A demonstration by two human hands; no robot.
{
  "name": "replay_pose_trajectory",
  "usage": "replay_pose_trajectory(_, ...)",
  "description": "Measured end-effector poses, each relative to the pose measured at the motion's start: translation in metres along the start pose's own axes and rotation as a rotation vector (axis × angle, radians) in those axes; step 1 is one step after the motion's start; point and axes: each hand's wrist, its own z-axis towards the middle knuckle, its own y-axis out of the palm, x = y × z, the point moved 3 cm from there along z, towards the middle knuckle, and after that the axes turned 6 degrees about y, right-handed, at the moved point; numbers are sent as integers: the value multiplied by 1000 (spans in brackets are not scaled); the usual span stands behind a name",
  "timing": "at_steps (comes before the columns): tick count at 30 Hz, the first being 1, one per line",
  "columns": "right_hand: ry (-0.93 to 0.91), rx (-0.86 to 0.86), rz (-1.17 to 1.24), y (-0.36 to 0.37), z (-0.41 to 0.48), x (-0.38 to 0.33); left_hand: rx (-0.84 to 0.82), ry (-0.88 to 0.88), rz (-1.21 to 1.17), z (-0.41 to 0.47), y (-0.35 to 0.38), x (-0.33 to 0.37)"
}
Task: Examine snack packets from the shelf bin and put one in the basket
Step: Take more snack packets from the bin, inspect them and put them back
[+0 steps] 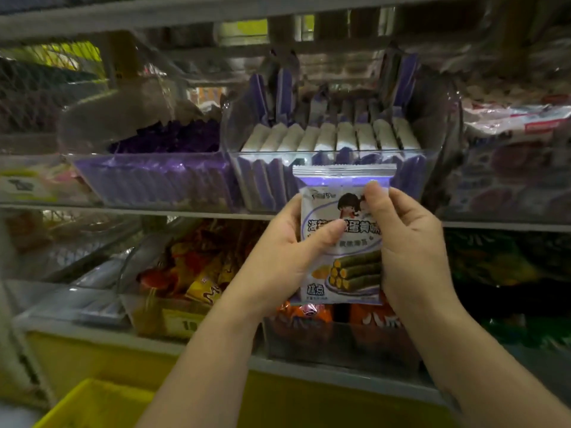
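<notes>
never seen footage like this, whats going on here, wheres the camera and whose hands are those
There is no machine here. The one picture comes from a wide-angle camera worn on a person's head, looking forward and down, so the two bare arms reaching in from the bottom belong to the wearer.

They stand in front of shop shelves. The left hand and right hand together hold up one snack packet, white and purple with green rolls printed on it, its front facing the camera.

Right behind it on the shelf is a clear bin full of similar packets standing on edge. The shelf below holds orange and yellow packets. The yellow container at the bottom left is probably the shopping basket.
</notes>
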Motion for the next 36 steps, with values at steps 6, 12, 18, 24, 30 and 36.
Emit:
replay_pose_trajectory(6, 155, -12, 216, -3, 2, 22, 151, 33, 65, 5, -4, -14)
replay_pose_trajectory(12, 253, -55, 319, -1, 0, 34, 276, 8, 25, 3, -13, -19)
replay_pose_trajectory(18, 338, -115, 337, -2, -2, 37, 285, -33, 71, -4, -22, -19)
replay_pose_trajectory(24, 256, -53, 144, -5, -2, 43, 314, -59, 79, -9, -28, -21)
replay_pose_trajectory(30, 231, -162, 76, -8, -3, 43, 296, -131, -125, -15, -30, -23)
replay_pose_trajectory(36, 453, -532, -3, -9, -6, 47, 454, -89, -190, -16, -28, -22)
